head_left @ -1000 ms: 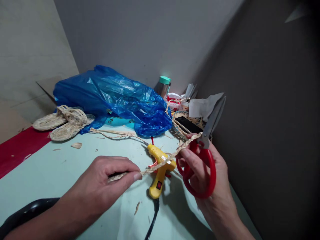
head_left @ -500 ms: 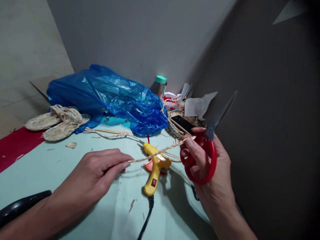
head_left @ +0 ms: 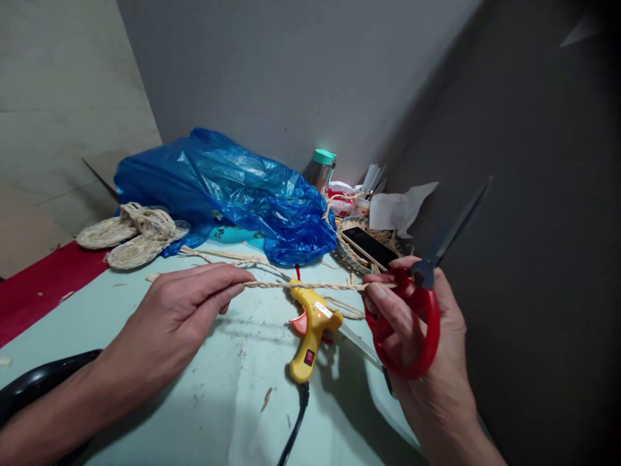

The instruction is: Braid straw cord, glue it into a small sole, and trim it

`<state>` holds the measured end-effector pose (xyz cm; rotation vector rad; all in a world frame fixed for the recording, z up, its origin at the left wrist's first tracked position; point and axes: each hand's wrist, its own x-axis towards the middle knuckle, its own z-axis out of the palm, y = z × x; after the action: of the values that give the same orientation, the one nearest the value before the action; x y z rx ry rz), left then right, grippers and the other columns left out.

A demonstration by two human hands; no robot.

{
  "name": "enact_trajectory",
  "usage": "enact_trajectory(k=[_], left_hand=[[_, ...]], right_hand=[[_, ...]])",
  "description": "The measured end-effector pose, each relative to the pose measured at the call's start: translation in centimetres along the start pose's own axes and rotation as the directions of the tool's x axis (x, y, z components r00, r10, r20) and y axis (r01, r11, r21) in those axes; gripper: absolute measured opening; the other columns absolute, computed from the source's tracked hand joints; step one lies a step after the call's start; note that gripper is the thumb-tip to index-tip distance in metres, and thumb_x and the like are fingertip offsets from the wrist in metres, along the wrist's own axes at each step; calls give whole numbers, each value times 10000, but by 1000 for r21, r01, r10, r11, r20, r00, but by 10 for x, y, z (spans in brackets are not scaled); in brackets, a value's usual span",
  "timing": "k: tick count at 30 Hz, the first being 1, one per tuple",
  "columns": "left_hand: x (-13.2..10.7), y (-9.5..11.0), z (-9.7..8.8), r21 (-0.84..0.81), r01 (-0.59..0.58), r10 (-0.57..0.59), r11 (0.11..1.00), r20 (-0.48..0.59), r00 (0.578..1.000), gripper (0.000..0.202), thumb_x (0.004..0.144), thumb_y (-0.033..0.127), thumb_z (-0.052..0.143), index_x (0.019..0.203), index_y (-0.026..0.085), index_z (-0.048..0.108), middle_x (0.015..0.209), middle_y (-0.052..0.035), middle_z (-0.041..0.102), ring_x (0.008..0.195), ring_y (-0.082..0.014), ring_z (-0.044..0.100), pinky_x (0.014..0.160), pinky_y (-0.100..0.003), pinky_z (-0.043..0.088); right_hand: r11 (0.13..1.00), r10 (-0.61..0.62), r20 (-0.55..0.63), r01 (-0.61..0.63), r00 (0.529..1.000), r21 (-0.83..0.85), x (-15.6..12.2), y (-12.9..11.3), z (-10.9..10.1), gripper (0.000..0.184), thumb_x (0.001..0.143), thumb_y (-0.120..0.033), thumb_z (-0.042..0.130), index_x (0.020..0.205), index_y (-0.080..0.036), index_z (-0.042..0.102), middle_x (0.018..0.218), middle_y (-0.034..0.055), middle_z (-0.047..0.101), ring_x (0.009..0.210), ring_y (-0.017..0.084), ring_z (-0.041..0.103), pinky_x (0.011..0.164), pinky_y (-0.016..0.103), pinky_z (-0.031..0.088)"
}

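Observation:
A thin twisted straw-coloured cord (head_left: pixel 305 285) stretches level between my two hands. My left hand (head_left: pixel 189 317) pinches its left end between thumb and fingers. My right hand (head_left: pixel 431 343) pinches the other end and also carries red-handled scissors (head_left: pixel 431 336), fingers through the loops and blades pointing up to the right. Below the cord, a yellow glue gun (head_left: pixel 310 330) rests on the table with a small light glowing on it; the cord passes in front of its upper part.
A pair of woven slippers (head_left: pixel 140 239) lies at the left beside a blue plastic bag (head_left: pixel 228 188). Behind stand a bottle with a green lid (head_left: pixel 324 157) and a woven basket (head_left: pixel 347 259) bearing a phone (head_left: pixel 371 246). The glue gun's black cable (head_left: pixel 295 421) runs toward me.
The cord has gone from slanting to level and looks straighter. My left hand has risen a little, and my right hand with the scissors has shifted right. The whole view has shifted slightly.

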<state>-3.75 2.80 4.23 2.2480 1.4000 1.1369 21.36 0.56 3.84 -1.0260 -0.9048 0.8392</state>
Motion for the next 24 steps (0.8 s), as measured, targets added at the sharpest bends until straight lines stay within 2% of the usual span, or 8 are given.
enact_trajectory(k=[4, 10, 14, 16, 19, 24], left_hand=[[0, 0, -1, -15, -1, 1, 1000, 9, 1000, 211, 938, 339, 527, 922, 273, 726, 945, 35, 785, 853, -169, 708, 789, -218, 496], [0, -1, 1, 48, 9, -13, 999, 84, 996, 202, 948, 355, 530, 906, 230, 682, 922, -2, 751, 812, -187, 676, 719, -259, 472], [-4, -1, 10, 101, -146, 135, 984, 111, 985, 215, 923, 307, 613, 1083, 175, 665, 985, -57, 750, 824, -190, 678, 731, -272, 490], [-7, -1, 14, 99, -249, 236, 963, 125, 964, 203, 939, 235, 584, 1112, 171, 667, 971, -68, 754, 852, -197, 686, 763, -285, 493], [-12, -3, 17, 63, -364, 357, 929, 99, 929, 246, 949, 117, 500, 1118, 187, 665, 925, -67, 748, 824, -187, 686, 733, -281, 497], [-17, -5, 16, 112, -452, 447, 885, 66, 892, 369, 902, 11, 481, 1201, 195, 593, 923, -69, 754, 804, -178, 692, 723, -263, 506]], right_hand=[[1000, -8, 1, 8, 1000, 6, -1, 0, 1, 346, 698, -271, 874, 965, -290, 655, 810, -32, 714, 776, 123, 690, 734, 208, 554], [999, 37, 52, -35, 998, -34, -1, -2, 5, 342, 674, -334, 877, 937, -320, 659, 791, -10, 685, 680, 162, 648, 552, 258, 546], [996, 89, 120, -90, 989, 0, -6, 3, 10, 404, 696, -292, 866, 999, -303, 599, 773, -35, 684, 630, 146, 653, 510, 239, 538], [994, 100, 161, -105, 982, 22, -9, 6, 12, 460, 702, -255, 862, 1043, -278, 555, 772, -42, 692, 629, 138, 667, 517, 221, 540], [993, 104, 199, -114, 974, 37, -13, 7, 14, 497, 699, -241, 863, 1060, -268, 523, 764, -49, 703, 650, 128, 677, 531, 195, 538], [993, 105, 227, -114, 968, 27, -13, 5, 13, 465, 720, -257, 853, 1047, -280, 523, 774, -61, 715, 658, 122, 688, 594, 212, 574]])
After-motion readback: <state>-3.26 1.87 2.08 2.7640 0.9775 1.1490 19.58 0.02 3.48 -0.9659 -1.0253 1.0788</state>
